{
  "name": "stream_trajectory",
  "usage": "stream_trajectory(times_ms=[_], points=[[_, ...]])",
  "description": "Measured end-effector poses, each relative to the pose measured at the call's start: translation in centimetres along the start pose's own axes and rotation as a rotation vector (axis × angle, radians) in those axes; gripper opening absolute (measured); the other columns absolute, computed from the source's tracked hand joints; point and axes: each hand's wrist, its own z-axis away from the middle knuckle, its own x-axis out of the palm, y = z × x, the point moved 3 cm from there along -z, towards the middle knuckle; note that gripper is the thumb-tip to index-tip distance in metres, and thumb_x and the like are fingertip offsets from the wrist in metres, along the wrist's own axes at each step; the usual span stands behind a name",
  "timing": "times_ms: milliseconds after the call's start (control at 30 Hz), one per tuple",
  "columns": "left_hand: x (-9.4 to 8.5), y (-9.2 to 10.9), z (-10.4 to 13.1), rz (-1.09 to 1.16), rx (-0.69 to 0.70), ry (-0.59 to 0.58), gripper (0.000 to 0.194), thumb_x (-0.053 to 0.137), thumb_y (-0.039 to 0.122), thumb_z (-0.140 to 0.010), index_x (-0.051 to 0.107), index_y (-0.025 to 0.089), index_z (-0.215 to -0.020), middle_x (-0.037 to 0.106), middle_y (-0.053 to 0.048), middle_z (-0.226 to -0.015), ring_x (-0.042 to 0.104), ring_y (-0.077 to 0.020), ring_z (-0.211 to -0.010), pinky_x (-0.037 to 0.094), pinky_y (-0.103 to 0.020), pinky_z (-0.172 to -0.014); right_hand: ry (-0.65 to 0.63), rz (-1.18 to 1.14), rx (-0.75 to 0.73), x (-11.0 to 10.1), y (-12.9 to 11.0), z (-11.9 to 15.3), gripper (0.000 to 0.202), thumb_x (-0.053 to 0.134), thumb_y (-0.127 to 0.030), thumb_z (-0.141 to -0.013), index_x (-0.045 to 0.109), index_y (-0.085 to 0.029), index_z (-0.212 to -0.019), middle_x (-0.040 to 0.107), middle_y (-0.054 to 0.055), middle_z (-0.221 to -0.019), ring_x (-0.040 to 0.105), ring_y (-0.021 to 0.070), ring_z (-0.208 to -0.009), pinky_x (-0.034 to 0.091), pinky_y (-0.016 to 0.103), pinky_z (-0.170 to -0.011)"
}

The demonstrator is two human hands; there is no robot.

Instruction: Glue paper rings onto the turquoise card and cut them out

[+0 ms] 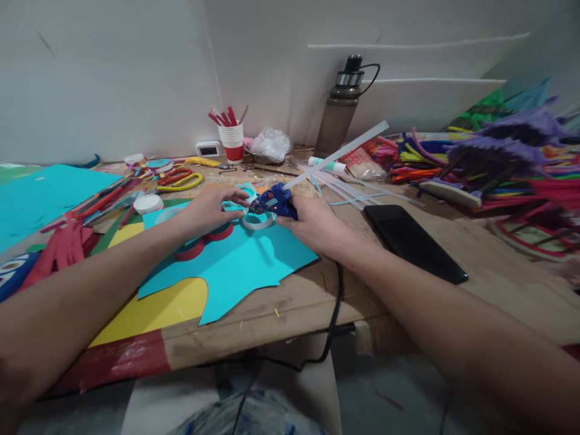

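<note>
Though half open, left hand (211,211) beside 1 blue glue gun (281,202) – right hand (319,225) tight around its grip.

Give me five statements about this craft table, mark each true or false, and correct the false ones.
1. The right hand holds a blue glue gun. True.
2. The black phone lies left of the glue gun. False: it lies to the right.
3. Red strips stick up from the paper cup. True.
4. The bottle lies on its side. False: it stands on its base.
5. A translucent stick extends from the glue gun. True.
</note>
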Motion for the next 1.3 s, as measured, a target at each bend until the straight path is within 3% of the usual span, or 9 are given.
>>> stream_trajectory(times_ms=[467,667,967,1300], points=[[-0.01,-0.11,-0.05,-0.005,0.023,0.007,0.036,0.067,0.041,-0.083,0.070,0.031,-0.118,0.074,-0.004,-0.119,0.067,-0.0267,-0.108,0.052,-0.043,-0.098,-0.030,0.001,-0.017,0.11,-0.52,0.27,0.030,0.061,-0.028,-0.090,0.064,-0.018,-0.119,0.072,0.015,-0.113,0.066,0.0302,-0.105,0.050,0.041,-0.091],[0.11,0.01,-0.14,0.010,-0.037,-0.003,0.039,0.067,0.044,-0.082,0.069,0.032,-0.118,0.074,-0.004,-0.119,0.067,-0.0282,-0.109,0.053,-0.044,-0.096,-0.027,-0.012,-0.025,0.11,-0.41,0.19,0.030,0.062,-0.028,-0.090,0.064,-0.019,-0.118,0.072,0.013,-0.111,0.067,0.0297,-0.103,0.051,0.039,-0.088],[-0.12,0.71,-0.08,-0.018,-0.037,0.005,0.037,0.066,0.039,-0.080,0.070,0.029,-0.116,0.074,-0.005,-0.118,0.067,-0.0287,-0.108,0.054,-0.044,-0.094,-0.012,0.002,-0.033,0.14,-0.55,0.10,0.029,0.062,-0.027,-0.089,0.066,-0.018,-0.116,0.073,0.013,-0.109,0.066,0.0301,-0.103,0.050,0.041,-0.090],[-0.01,0.21,-0.13,-0.017,-0.022,0.003,0.036,0.065,0.036,-0.081,0.069,0.031,-0.117,0.074,-0.003,-0.119,0.066,-0.0269,-0.110,0.050,-0.044,-0.101,-0.043,-0.030,-0.013,-0.17,-0.78,0.40,0.030,0.062,-0.026,-0.090,0.065,-0.018,-0.118,0.072,0.014,-0.110,0.066,0.0288,-0.102,0.050,0.039,-0.089]])
